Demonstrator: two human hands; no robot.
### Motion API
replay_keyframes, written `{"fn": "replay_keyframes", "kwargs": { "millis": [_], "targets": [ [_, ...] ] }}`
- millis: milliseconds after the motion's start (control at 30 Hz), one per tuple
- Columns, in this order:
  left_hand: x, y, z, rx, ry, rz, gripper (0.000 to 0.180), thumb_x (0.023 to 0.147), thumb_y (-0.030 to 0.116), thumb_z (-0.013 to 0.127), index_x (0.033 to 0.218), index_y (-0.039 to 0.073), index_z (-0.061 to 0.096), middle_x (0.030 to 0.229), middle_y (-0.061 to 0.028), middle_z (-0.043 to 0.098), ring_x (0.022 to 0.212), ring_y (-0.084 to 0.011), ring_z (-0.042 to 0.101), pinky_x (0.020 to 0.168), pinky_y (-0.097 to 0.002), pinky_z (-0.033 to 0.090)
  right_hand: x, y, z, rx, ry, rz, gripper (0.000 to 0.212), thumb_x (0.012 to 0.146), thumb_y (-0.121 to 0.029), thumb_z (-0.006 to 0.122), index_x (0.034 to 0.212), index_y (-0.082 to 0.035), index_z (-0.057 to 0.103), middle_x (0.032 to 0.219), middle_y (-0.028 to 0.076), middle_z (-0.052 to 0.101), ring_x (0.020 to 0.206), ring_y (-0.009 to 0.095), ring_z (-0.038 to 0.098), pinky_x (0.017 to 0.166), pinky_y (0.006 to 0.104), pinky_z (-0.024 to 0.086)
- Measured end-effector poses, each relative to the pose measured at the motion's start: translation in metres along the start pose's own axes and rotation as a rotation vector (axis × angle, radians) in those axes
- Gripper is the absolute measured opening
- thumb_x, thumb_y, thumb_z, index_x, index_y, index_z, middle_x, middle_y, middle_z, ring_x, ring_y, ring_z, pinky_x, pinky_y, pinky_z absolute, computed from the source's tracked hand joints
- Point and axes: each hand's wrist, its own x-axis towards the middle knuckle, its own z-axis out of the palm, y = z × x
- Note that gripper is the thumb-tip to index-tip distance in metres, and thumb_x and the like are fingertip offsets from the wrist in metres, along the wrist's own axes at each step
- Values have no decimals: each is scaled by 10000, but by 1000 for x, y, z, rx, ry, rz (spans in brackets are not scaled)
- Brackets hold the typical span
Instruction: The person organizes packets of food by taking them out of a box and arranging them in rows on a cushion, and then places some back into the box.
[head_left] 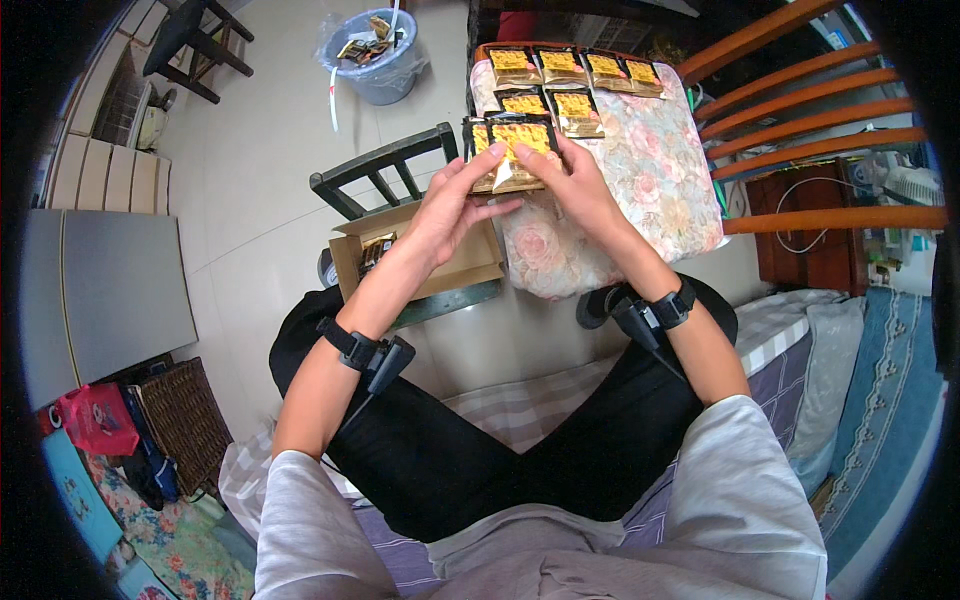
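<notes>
The black-and-gold packets (512, 172) sit between two hands at the left side of a floral cushion (650, 180); whether they touch it, I can't tell. The left hand (450, 210) pinches with its thumb on top; the right hand (583, 185) grips the opposite side, thumb also pressed on top. I'd say light, even pressure suits here, keeping edges square without crushing the wrappers. More packets (561, 66) lie in rows beyond. An open cardboard box (470, 255) rests on a dark chair (450, 303), and a blue bin (385, 82) stands on the pale tiled floor (260, 200).
</notes>
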Motion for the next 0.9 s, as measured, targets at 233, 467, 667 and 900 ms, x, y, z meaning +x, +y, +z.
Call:
{"fn": "replay_keyframes", "kwargs": {
  "millis": [233, 467, 667, 900],
  "targets": [
    [1, 1, 0, 41, 110, 101, 519, 960, 363, 661, 1321, 20, 515, 1262, -133, 619, 1146, -234, 635, 1002, -430, 550, 1, 10, 0, -297, 53, -151, 354, 928, -230, 733, 1122, 43, 617, 1049, 89, 704, 899, 108, 651, 816, 270, 536],
    [2, -1, 2, -9, 127, 129, 522, 952, 361, 672, 1302, 8, 515, 1246, -129, 620, 1136, -232, 636, 975, -419, 574, 6, 9, -11, -46, 51, -128, 347, 946, -199, 711, 1162, 41, 583, 1009, 114, 717, 878, 121, 690, 727, 252, 559],
    [4, 0, -11, -54, 116, 76, 529, 959, 370, 661, 1303, -13, 540, 1213, -131, 642, 1108, -226, 647, 940, -388, 594, 20, -29, -51, -136, 302, 7, 389, 980, -211, 657, 1218, 64, 521, 988, 166, 713, 681, 192, 728, 490, 223, 551],
    [1, 3, -8, -65, 99, 68, 521, 967, 364, 650, 1315, -7, 534, 1230, -124, 638, 1116, -226, 646, 945, -385, 591, 29, -30, -129, -428, 432, 160, 406, 1043, -235, 537, 1288, 89, 521, 995, 132, 714, 775, 163, 732, 642, 244, 592]
  ]
}}
